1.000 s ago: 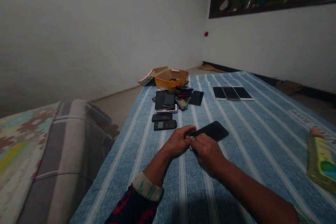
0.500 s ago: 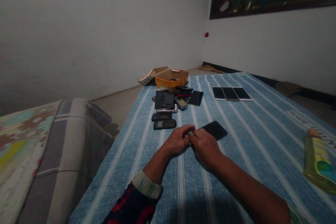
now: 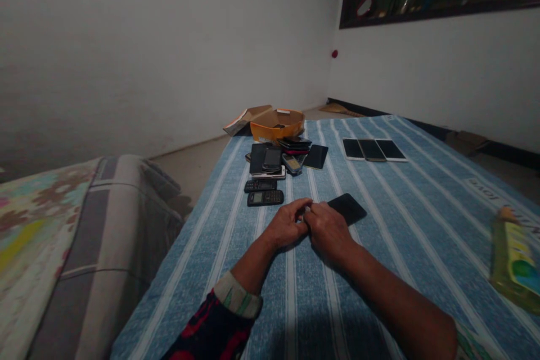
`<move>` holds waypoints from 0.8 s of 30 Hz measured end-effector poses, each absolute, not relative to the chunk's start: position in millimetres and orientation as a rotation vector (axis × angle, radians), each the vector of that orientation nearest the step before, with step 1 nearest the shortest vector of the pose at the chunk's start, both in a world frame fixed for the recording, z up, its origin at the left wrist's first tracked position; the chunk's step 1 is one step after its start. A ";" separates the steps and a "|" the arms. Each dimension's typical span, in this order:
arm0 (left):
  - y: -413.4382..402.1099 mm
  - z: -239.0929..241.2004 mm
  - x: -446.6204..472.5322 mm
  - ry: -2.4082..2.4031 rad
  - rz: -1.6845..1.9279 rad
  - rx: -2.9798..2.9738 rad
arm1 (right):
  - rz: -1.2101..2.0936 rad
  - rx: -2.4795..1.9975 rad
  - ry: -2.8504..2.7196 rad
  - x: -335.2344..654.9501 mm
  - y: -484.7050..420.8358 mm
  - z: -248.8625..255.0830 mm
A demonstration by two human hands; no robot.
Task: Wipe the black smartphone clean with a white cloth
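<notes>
My left hand (image 3: pixel 287 224) and my right hand (image 3: pixel 331 232) meet above the bed's striped cloth, fingers curled and pressed together. Between their fingertips shows a small pale bit, too small to name. A black smartphone (image 3: pixel 349 209) lies flat just beyond my right hand, which hides its near left part. To the left of my hands are two black keypad phones (image 3: pixel 265 197), one behind the other. Behind them rests a pile of phones, with a dark touchscreen phone (image 3: pixel 272 158) on top and a grey keypad phone (image 3: pixel 293 163) leaning at its side.
An open orange cardboard box (image 3: pixel 276 126) stands behind the pile. Three smartphones (image 3: pixel 373 149) lie side by side at the back right. A bottle of yellow liquid (image 3: pixel 512 261) lies at the right. A cloth-covered piece of furniture (image 3: pixel 113 225) stands left, across a gap.
Both hands stay together in nearly the same place; the right fingers have shifted slightly and less of the pale bit shows. The view has moved a little.
</notes>
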State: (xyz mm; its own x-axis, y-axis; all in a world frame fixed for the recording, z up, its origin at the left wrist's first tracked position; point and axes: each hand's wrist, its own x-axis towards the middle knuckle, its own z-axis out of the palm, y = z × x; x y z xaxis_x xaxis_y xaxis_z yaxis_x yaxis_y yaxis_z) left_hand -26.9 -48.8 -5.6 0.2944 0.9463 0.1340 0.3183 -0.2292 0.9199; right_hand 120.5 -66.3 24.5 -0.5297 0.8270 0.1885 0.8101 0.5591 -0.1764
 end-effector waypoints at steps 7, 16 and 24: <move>-48.5 -6.6 -27.2 1.173 1.016 1.812 | 0.033 -1.376 -2.506 118.9 -56.9 22.7; -50.3 -8.9 -26.5 1.210 0.996 1.840 | 0.027 -1.406 -2.550 127.4 -59.9 23.8; -51.3 -7.6 -26.3 1.275 0.940 1.931 | 0.019 -1.393 -2.527 133.3 -57.1 20.6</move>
State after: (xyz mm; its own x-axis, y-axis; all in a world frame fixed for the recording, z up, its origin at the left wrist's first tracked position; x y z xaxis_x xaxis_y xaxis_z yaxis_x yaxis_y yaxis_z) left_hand -26.3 -51.3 -7.6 0.2761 0.9362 0.2172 0.4848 -0.3308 0.8097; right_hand 133.3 -57.1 20.6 -0.5091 0.8333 0.2153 0.8300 0.5415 -0.1333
